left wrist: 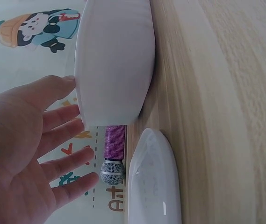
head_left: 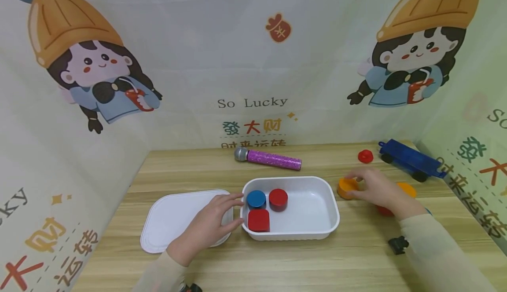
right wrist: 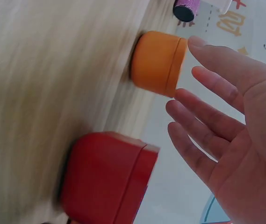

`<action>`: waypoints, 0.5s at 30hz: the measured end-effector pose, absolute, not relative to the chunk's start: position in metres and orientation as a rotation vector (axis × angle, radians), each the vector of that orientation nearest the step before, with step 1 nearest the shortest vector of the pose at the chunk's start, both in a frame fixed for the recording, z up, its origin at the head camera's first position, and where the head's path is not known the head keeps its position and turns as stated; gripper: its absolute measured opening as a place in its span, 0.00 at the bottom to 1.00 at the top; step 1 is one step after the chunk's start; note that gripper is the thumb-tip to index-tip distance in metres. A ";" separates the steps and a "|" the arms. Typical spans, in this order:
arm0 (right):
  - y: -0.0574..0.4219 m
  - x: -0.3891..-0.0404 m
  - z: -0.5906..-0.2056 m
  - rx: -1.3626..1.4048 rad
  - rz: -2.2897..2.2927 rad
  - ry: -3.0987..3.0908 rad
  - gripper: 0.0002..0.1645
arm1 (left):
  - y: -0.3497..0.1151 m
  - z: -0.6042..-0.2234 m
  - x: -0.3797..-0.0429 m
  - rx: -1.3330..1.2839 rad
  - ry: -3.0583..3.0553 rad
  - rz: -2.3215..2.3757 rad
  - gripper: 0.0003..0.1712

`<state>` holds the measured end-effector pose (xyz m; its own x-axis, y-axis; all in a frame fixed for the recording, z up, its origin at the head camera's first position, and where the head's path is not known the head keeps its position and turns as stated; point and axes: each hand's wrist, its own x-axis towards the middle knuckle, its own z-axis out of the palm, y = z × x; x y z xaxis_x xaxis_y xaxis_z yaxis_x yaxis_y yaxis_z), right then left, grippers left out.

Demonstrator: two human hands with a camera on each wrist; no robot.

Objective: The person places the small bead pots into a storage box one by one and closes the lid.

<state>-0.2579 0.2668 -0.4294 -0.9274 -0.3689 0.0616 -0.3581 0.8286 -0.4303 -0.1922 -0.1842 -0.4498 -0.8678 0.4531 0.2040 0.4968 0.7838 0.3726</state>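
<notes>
The white lid (head_left: 174,217) lay flat to the left of the white box (head_left: 305,213). The left hand (head_left: 210,221) hung by the box's left end, fingers loose and spread, thumb seeming to touch the rim. In the box's left half sat a blue round block (head_left: 256,199), a red square block (head_left: 259,220) and a red round block (head_left: 278,199). Just right of the box stood the orange round block (head_left: 347,188), with no long way to it. The right hand (head_left: 378,191) was nearer: the block was just below its fingertips, thumb and fingers apart, not squeezing. Behind and far right of the box stood a blue cart (head_left: 412,158).
</notes>
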 end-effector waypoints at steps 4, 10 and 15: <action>0.268 -0.256 -0.432 -0.576 -0.659 2.989 0.25 | -0.186 -0.450 -0.191 -0.764 -2.851 -0.641 0.24; 0.269 -0.255 -0.437 -0.597 -0.676 3.024 0.23 | -0.187 -0.450 -0.191 -0.768 -2.829 -0.654 0.24; 0.272 -0.256 -0.443 -0.601 -0.692 3.036 0.23 | -0.185 -0.451 -0.192 -0.780 -2.826 -0.659 0.24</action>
